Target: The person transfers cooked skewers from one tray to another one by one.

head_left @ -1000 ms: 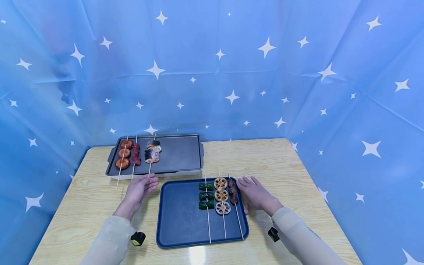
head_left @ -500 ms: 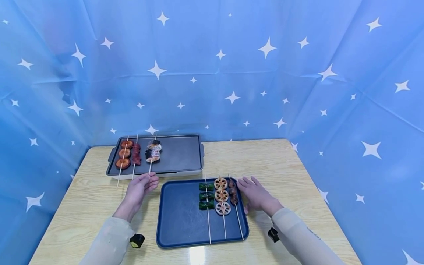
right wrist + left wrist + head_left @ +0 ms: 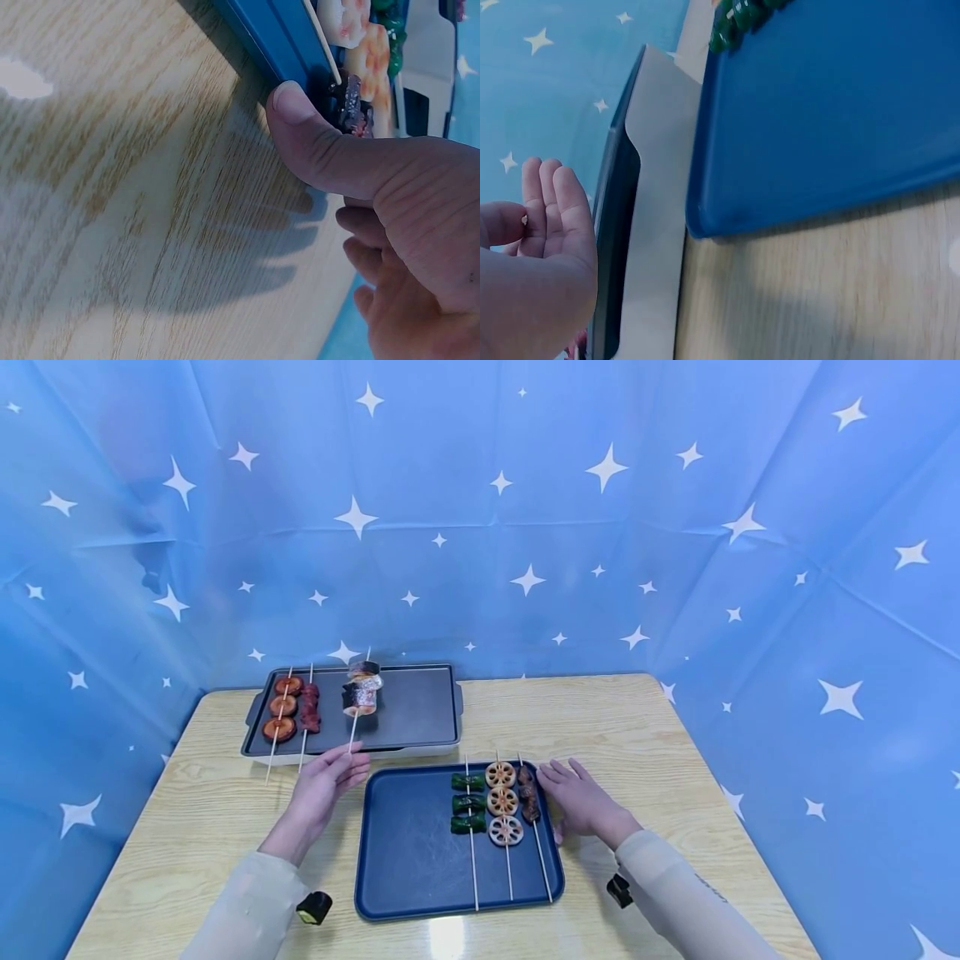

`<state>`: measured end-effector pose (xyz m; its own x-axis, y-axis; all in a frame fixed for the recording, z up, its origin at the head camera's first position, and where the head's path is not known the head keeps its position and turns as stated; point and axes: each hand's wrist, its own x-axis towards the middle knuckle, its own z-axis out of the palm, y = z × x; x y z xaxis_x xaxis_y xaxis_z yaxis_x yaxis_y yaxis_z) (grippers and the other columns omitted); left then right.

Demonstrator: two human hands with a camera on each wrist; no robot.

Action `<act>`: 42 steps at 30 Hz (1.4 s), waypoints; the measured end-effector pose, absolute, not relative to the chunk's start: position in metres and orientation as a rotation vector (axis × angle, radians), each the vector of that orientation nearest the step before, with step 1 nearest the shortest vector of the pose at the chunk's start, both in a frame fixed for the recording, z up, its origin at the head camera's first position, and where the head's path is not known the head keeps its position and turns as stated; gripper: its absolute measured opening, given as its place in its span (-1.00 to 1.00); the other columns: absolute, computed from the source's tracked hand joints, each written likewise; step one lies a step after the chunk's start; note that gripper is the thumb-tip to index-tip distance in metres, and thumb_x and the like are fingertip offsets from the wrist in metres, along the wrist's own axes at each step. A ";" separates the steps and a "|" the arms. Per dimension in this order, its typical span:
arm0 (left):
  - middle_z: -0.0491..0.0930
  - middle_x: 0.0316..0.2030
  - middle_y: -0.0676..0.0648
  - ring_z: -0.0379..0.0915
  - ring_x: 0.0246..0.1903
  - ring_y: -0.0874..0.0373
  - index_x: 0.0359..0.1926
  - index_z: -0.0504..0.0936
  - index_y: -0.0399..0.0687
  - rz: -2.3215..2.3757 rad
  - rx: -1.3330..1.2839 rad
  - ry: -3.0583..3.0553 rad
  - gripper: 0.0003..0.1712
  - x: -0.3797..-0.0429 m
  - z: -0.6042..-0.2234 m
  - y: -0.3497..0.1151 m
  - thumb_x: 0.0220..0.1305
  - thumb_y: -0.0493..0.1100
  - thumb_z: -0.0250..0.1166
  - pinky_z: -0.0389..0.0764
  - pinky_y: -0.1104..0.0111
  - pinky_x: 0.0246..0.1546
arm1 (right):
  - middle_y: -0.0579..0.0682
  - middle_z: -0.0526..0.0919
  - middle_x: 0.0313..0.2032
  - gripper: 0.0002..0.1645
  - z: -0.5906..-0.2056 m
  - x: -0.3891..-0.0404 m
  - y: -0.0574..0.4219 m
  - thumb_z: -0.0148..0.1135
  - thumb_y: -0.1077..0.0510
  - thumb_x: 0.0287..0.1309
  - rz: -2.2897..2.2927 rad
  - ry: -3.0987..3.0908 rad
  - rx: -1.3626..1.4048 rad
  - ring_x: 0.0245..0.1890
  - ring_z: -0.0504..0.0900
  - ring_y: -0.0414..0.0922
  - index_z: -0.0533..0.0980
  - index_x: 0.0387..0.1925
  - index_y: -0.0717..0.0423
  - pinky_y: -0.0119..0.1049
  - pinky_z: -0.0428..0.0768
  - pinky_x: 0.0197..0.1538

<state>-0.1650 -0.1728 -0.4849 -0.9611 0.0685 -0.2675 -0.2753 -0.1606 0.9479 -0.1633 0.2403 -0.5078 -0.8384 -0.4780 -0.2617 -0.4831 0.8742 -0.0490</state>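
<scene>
Two hands are at work. In the head view the left hand [image 3: 321,785] has the fish skewer [image 3: 362,696] by its stick, the food over the dark griddle plate [image 3: 416,706]. The left wrist view leaves the fish out but shows thumb and forefinger pinched on what is probably the stick's end, the other fingers straight, and also the griddle's pale side wall [image 3: 656,135]. The right hand [image 3: 581,797] has its fingers extended and grips nothing; the right wrist view shows its thumb [image 3: 296,105] against the outer side of the blue tray [image 3: 412,860].

On the tray lie the green skewer [image 3: 468,803], lotus skewer [image 3: 502,802] and brown meat skewer [image 3: 528,793], the last nearest the right hand, which partly blocks it from the wrist camera. Left of the fish, the orange-slice skewer [image 3: 280,706] and red meat skewer [image 3: 310,708] lie on the griddle, sticks jutting past its near edge. A starry blue curtain [image 3: 480,443] stands behind the wooden table [image 3: 585,718].
</scene>
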 end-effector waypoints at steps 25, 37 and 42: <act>0.71 -0.23 0.12 0.65 -0.19 0.30 0.38 0.28 -0.34 2.078 -0.066 1.796 -0.49 -0.144 -0.477 -0.138 0.50 -0.20 -0.01 0.67 0.45 -0.02 | 0.22 0.28 0.41 0.23 -0.508 -0.163 0.240 0.61 0.02 -0.36 0.012 2.789 -0.732 0.47 0.16 0.19 0.24 0.39 0.30 0.16 0.01 0.52; 0.70 -0.21 0.10 0.64 -0.12 0.25 0.39 0.29 -0.28 1.970 0.091 1.719 -0.45 -0.132 -0.484 -0.140 0.49 -0.13 0.03 0.67 0.40 0.01 | 0.22 0.28 0.42 0.24 -0.506 -0.164 0.240 0.61 0.02 -0.36 -0.004 2.782 -0.728 0.47 0.16 0.19 0.23 0.39 0.31 0.17 0.02 0.52; 0.71 -0.20 0.11 0.65 -0.12 0.24 0.39 0.26 -0.33 1.927 0.142 1.690 -0.43 -0.129 -0.487 -0.142 0.49 -0.14 0.04 0.66 0.42 -0.01 | 0.23 0.27 0.42 0.25 -0.508 -0.164 0.240 0.62 0.01 -0.38 -0.013 2.778 -0.725 0.47 0.15 0.19 0.23 0.39 0.31 0.17 0.01 0.52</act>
<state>-0.1287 -0.1424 -0.4866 -0.8340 0.4748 -0.2811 -0.3406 -0.0423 0.9392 -0.1644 0.2404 -0.5079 -0.8385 -0.4810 -0.2561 -0.4786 0.8748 -0.0760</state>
